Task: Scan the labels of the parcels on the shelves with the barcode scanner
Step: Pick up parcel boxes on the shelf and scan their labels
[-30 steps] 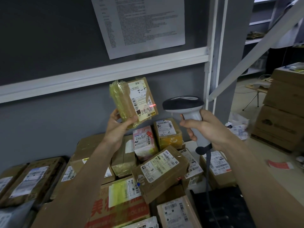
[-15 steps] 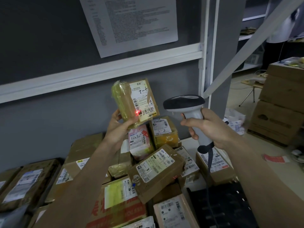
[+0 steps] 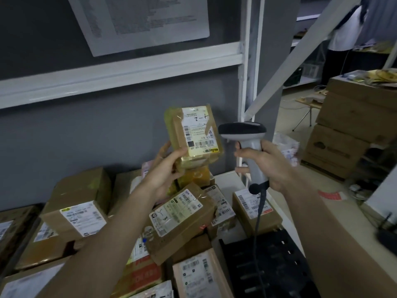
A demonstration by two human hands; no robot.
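Two hands clamped, left [image 3: 165, 168] on parcel [image 3: 194, 134] (red dot gone), right [image 3: 268, 164] on scanner [image 3: 245, 134].

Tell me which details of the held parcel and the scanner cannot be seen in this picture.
Head view only:
- Small tape-wrapped cardboard parcel: label print too small and blurred; back hidden; left hand covers its lower left corner.
- Grey handheld barcode scanner: scan window faces away; right hand hides the trigger.
- Black scanner cable: end cut off by the bottom edge.
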